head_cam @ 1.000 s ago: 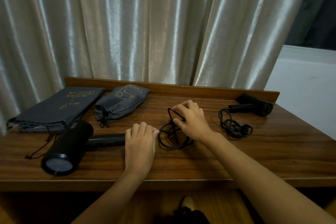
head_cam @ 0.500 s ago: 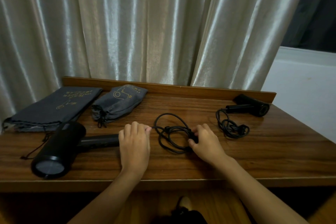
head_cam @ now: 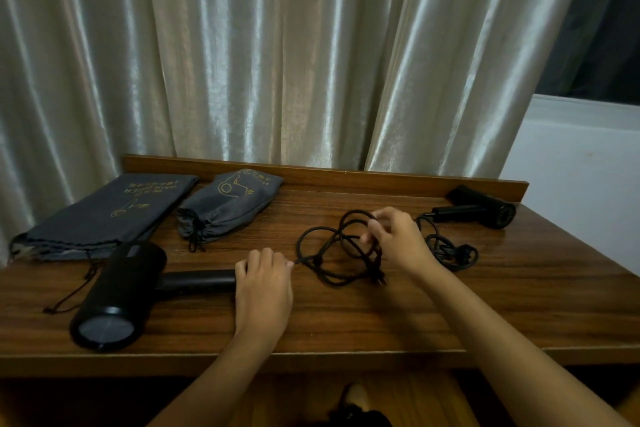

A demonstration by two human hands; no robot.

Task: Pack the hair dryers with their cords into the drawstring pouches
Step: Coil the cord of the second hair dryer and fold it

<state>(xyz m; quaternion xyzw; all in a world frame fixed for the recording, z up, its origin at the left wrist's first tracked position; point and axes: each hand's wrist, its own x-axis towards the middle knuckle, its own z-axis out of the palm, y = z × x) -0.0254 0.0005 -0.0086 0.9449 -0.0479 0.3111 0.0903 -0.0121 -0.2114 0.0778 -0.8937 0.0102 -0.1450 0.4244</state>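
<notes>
A large black hair dryer (head_cam: 117,291) lies on the wooden table (head_cam: 519,305) at the front left, nozzle toward me. My left hand (head_cam: 264,288) lies over the end of its handle, fingers curled down on it. Its black cord (head_cam: 332,250) loops across the middle of the table. My right hand (head_cam: 398,239) pinches a loop of that cord, lifted slightly. A second, smaller black hair dryer (head_cam: 485,210) with its coiled cord (head_cam: 450,250) lies at the back right. Two grey drawstring pouches lie at the back left: a flat one (head_cam: 110,215) and a stuffed one (head_cam: 228,204).
A raised wooden ledge (head_cam: 346,177) runs along the table's back edge, with pale curtains (head_cam: 277,62) hanging behind it. A white wall and sill stand to the right. The near edge of the table is just below my left wrist.
My right hand has moved from the near side of the cord up and back, and now pinches a raised loop. The left hand stays on the dryer handle.
</notes>
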